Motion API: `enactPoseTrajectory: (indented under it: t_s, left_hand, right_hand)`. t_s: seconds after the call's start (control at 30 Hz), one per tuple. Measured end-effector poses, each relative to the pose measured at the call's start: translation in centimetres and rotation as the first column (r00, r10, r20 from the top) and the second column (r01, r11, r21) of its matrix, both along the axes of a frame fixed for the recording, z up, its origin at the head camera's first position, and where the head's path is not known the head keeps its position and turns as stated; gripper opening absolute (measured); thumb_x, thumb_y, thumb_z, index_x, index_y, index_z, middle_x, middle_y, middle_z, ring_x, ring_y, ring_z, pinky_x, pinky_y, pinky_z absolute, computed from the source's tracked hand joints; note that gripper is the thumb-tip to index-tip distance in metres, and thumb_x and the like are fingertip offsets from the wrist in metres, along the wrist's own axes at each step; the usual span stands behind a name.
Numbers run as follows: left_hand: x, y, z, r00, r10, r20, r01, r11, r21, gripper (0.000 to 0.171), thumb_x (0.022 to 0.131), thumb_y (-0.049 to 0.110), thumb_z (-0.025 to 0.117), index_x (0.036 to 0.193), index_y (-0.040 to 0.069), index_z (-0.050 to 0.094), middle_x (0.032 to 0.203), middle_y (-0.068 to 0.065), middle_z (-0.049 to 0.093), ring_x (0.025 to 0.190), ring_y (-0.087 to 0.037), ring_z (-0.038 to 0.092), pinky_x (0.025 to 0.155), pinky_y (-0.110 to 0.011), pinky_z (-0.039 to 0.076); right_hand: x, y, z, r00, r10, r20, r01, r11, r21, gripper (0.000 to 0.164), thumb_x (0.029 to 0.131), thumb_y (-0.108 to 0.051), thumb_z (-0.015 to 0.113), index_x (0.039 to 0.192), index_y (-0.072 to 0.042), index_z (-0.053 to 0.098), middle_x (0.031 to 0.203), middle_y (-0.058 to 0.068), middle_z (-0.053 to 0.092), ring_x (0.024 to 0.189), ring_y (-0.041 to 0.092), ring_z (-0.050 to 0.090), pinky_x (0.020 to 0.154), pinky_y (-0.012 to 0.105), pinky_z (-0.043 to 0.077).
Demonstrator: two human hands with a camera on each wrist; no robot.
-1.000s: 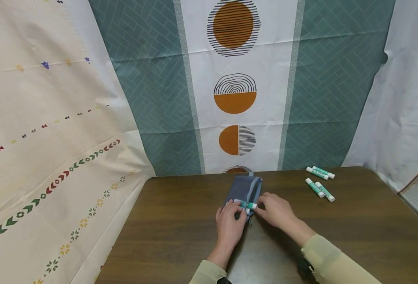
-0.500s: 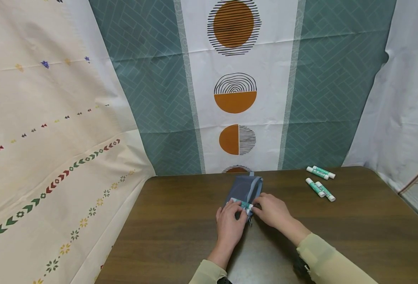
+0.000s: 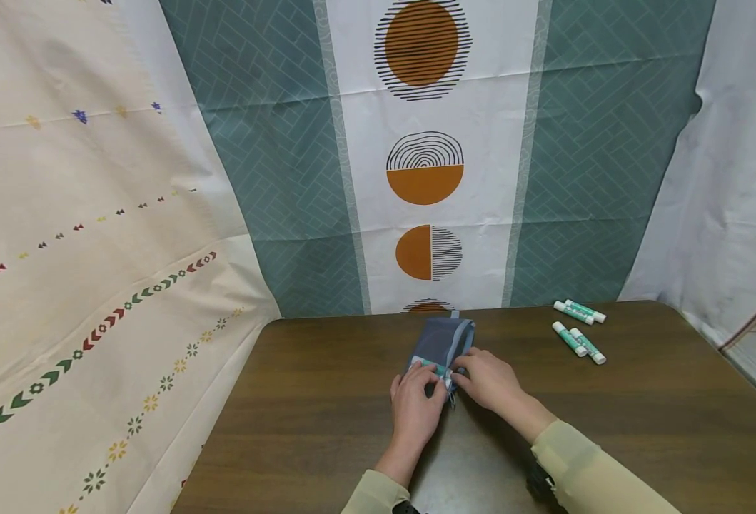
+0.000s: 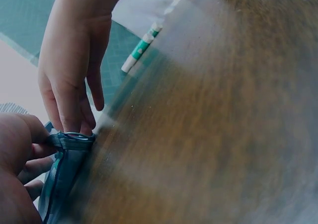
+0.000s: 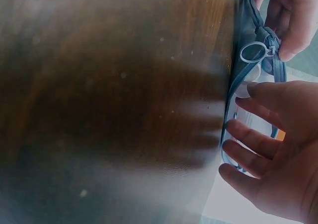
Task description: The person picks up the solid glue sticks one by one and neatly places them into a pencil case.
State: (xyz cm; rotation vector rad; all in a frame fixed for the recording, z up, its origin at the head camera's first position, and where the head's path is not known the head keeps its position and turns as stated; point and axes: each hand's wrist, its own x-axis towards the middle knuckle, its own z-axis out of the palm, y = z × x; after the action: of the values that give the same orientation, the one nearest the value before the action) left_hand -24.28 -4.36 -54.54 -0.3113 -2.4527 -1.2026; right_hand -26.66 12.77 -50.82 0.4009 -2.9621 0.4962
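A grey-blue zip pouch (image 3: 437,338) with see-through sides lies on the table, its zipped edge to the right. My left hand (image 3: 414,405) pinches the pouch's near edge; in the right wrist view its fingertips are beside the zip pull ring (image 5: 253,52). A white-and-green tube (image 3: 442,370) shows through the pouch near my left fingertips. My right hand (image 3: 492,380) is at the mouth of the pouch, its fingertips against the tube's white end (image 5: 254,73). Its other fingers (image 5: 248,157) are spread along the pouch's side.
Several more white-and-green tubes lie in two pairs at the back right, one pair farther (image 3: 580,313) and one nearer (image 3: 579,343). The brown wooden table (image 3: 313,400) ends at a hanging patterned cloth (image 3: 300,278) behind the pouch.
My right hand has moved left toward the pouch, and the tube has slid left with it, from jutting past the zipped edge to within the pouch. My left hand has stayed in place.
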Motion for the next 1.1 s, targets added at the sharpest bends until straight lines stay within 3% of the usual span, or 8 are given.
enactPoseTrajectory:
  t_s: [0.47, 1.1]
  left_hand:
    - [0.1, 0.0, 0.1, 1.0, -0.007, 0.004, 0.007, 1.0, -0.001, 0.01, 0.095, 0.013, 0.079, 0.085, 0.015, 0.079, 0.128, -0.002, 0.081, 0.137, -0.031, 0.067, 0.117, -0.076, 0.033]
    - [0.1, -0.1, 0.3, 1.0, -0.007, 0.021, 0.007, 1.0, 0.004, 0.01, 0.096, 0.015, 0.078, 0.086, 0.016, 0.08, 0.128, -0.001, 0.081, 0.138, -0.029, 0.066, 0.12, -0.075, 0.031]
  right_hand:
    - [0.2, 0.2, -0.1, 1.0, 0.01, -0.007, -0.01, 1.0, -0.011, 0.023, 0.101, -0.026, 0.081, 0.119, -0.012, 0.083, 0.116, 0.011, 0.073, 0.104, 0.032, 0.071, 0.086, 0.055, 0.062]
    - [1.1, 2.0, 0.3, 0.999, -0.036, -0.013, 0.035, 0.998, -0.057, 0.032, 0.102, -0.027, 0.081, 0.126, -0.008, 0.08, 0.118, 0.012, 0.076, 0.111, 0.035, 0.073, 0.089, 0.058, 0.062]
